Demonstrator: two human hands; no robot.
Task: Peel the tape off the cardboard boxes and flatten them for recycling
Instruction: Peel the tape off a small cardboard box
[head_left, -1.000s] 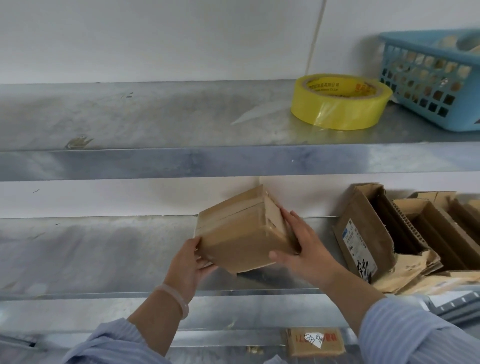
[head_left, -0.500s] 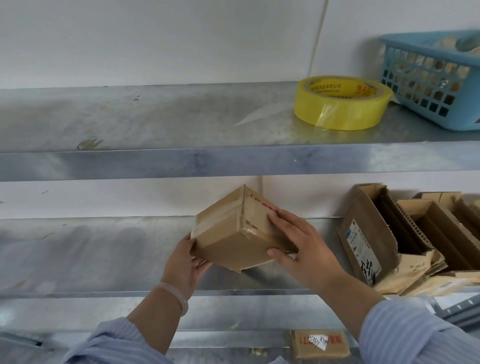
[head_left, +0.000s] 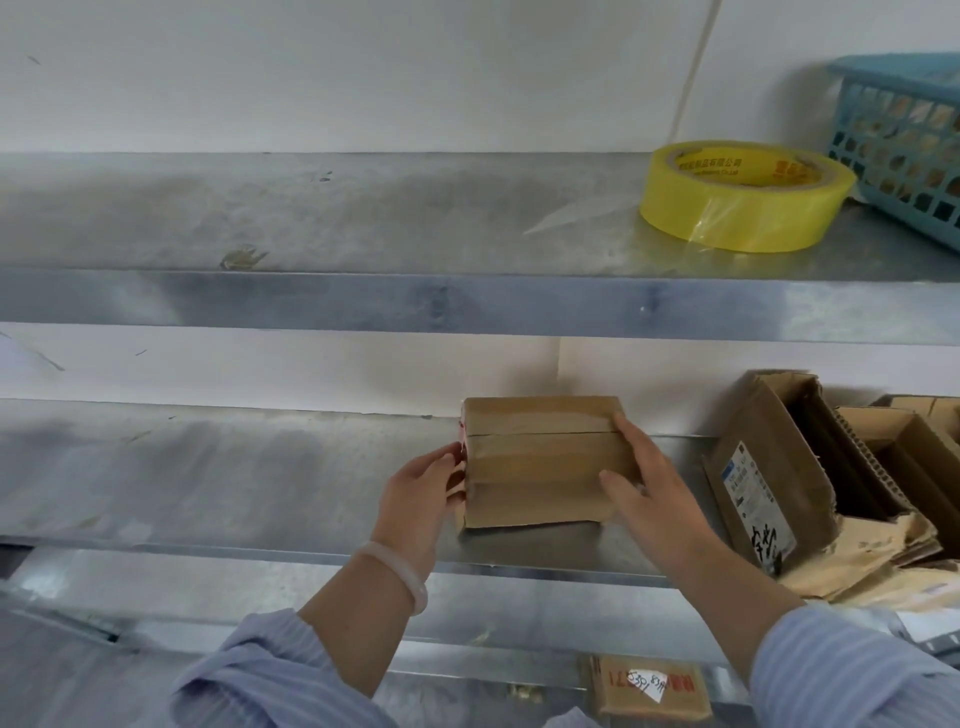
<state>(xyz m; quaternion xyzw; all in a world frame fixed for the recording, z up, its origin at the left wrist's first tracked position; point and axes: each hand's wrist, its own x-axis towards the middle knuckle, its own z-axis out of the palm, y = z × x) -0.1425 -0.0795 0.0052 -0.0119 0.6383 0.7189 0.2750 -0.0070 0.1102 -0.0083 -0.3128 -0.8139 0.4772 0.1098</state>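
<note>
Small taped box (head_left: 540, 467): was tilted corner-up between the hands, now turned level, taped seam facing the camera. Left hand (head_left: 421, 488) has shifted from under the box to its left end. Right hand (head_left: 649, 483) thumb now lies across the front face.

Shelves: two, an upper shelf (head_left: 311, 306) and a middle shelf (head_left: 234, 548). Closed boxes: two, a taped box (head_left: 540, 467) and a marked box (head_left: 649, 693). Opened boxes at the middle shelf's right end: three, a labelled box (head_left: 753, 467), a second box (head_left: 898, 447) and a third box (head_left: 935, 405), partly cut off. Tape roll (head_left: 743, 208): one. Basket (head_left: 904, 140): one. Hands: two, left hand (head_left: 415, 493) and right hand (head_left: 654, 493). Bracelet (head_left: 400, 571): one.
</note>
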